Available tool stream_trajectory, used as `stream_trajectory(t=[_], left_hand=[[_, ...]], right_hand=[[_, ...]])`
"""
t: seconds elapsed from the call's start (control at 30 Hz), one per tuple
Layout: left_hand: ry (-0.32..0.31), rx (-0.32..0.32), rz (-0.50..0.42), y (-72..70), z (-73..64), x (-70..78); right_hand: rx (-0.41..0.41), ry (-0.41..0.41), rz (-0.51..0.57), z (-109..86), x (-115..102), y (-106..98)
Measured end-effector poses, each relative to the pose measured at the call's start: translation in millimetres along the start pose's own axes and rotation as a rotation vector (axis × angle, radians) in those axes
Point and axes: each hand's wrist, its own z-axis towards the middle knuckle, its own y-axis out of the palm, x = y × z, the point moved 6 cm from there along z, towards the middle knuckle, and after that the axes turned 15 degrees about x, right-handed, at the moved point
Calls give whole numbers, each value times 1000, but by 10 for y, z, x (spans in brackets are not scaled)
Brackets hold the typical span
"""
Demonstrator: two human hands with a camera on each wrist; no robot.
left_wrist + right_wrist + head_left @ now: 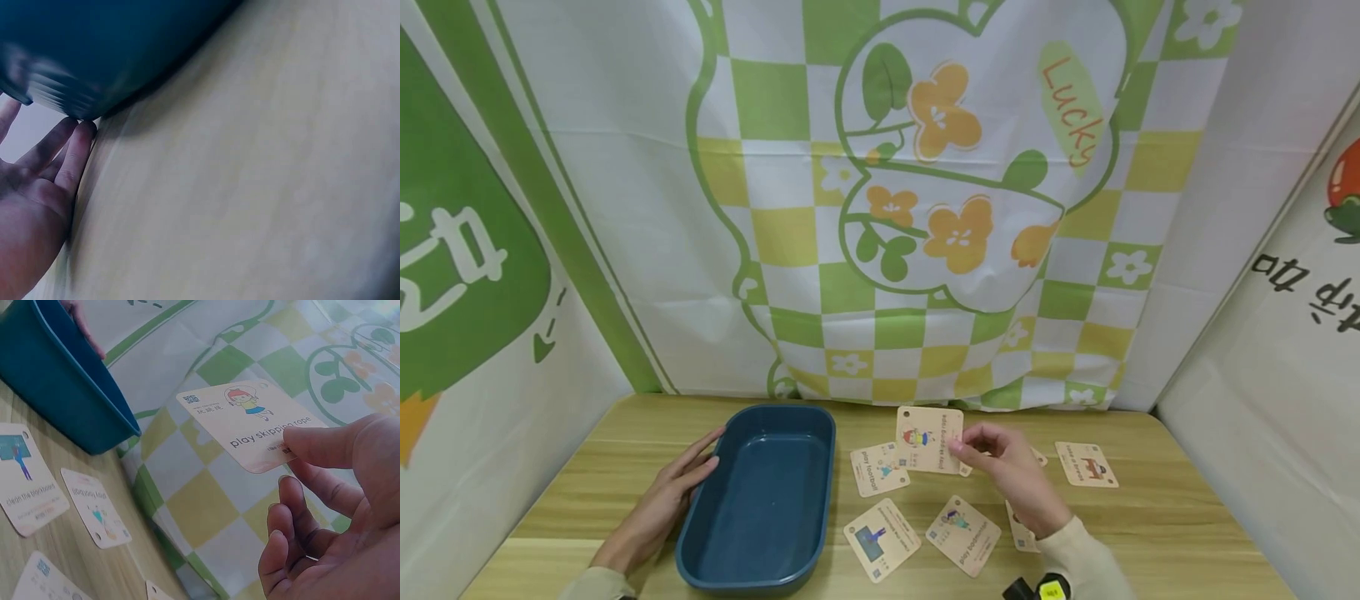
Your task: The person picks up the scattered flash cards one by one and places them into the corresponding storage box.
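My right hand pinches a square picture card between thumb and fingers, raised off the table. It reads "play skipping rope" and shows a red-haired figure with a rope. My left hand is at the left side of a deep blue plastic tray. Its fingers are fairly straight in the left wrist view, fingertips right at the tray's outer wall. Beneath and near the right hand lie a "play football" card, a "play badminton" card and a "clean the blackboard" card.
At the right lies a "take a break" card. Another card is partly covered by the right wrist. The wood-grain table ends against a checked, flowered cloth, with printed cloths on both sides.
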Motion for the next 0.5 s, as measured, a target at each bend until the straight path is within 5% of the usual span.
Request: stream_trajectory(t=[0.5], left_hand=[[-15,8,-3,-1,-6,8]], right_hand=[[-73,-20,-29,-27,-41,438]])
